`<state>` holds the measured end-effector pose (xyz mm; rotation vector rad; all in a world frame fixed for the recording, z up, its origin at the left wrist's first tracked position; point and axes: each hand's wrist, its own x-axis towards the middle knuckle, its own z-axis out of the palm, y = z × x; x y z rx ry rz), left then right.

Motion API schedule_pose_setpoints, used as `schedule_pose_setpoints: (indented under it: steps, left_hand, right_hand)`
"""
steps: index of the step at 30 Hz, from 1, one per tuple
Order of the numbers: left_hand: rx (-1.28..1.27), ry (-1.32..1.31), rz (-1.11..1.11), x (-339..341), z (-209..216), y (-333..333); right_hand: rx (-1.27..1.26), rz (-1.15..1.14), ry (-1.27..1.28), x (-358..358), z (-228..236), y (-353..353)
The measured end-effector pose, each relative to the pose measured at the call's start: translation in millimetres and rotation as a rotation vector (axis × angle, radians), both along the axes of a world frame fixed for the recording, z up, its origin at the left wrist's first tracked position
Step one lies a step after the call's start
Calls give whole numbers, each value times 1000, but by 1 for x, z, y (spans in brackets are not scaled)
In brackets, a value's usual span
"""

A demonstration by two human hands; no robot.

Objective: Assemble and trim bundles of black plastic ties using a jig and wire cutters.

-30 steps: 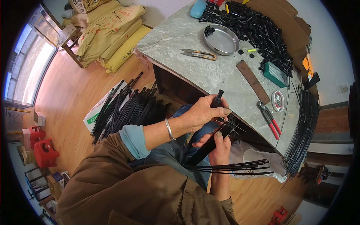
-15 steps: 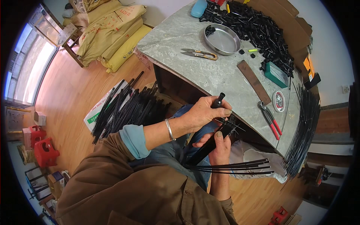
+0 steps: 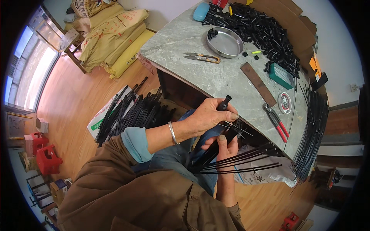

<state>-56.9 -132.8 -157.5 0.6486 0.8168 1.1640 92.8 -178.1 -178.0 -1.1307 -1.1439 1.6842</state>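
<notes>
My left hand [image 3: 210, 115], with a silver bangle at its wrist, pinches a short black plastic tube fitting [image 3: 224, 103] upright between thumb and fingers. Just under those fingertips, thin wire-like pieces [image 3: 242, 131] stick out sideways; what they belong to is hard to make out. My right hand [image 3: 225, 147] is closed around a dark bundle over my lap, its thumb on top. Several long thin black rods [image 3: 246, 161] fan out to the right across that wrist. Both hands are beside the table's near edge.
On the grey table [image 3: 181, 38] lie a heap of black fittings [image 3: 266, 34], a metal dish [image 3: 227, 40], thread snips [image 3: 202, 57], a brown bar [image 3: 258, 84], red-handled pliers [image 3: 276, 122], a green box [image 3: 281, 76] and a small white dish [image 3: 285, 102]. Black rods [image 3: 133, 113] lie on the floor.
The black rods over my right wrist have spread wider, some tips rising. My right hand has shifted slightly. My left hand keeps its hold on the fitting. The view has moved a little.
</notes>
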Motion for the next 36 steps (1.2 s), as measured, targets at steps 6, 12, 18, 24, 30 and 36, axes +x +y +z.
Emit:
schedule_pose_setpoints:
  steps: [6, 12, 18, 24, 30, 36]
  left_hand:
    - [49, 27, 33, 3, -3, 0]
    - [42, 66, 24, 6, 1, 0]
    - [30, 197, 12, 5, -1, 2]
    - [172, 509, -153, -1, 1, 8]
    - [16, 191, -99, 9, -3, 6]
    - [-49, 178, -143, 8, -1, 7]
  right_hand:
    - [-54, -40, 48, 5, 2, -1]
    - [-74, -32, 76, 8, 3, -1]
    - [-92, -118, 72, 9, 2, -5]
    - [-121, -92, 95, 9, 5, -6]
    - [-99, -79, 87, 12, -2, -5]
    - [-97, -128, 42, 8, 4, -7]
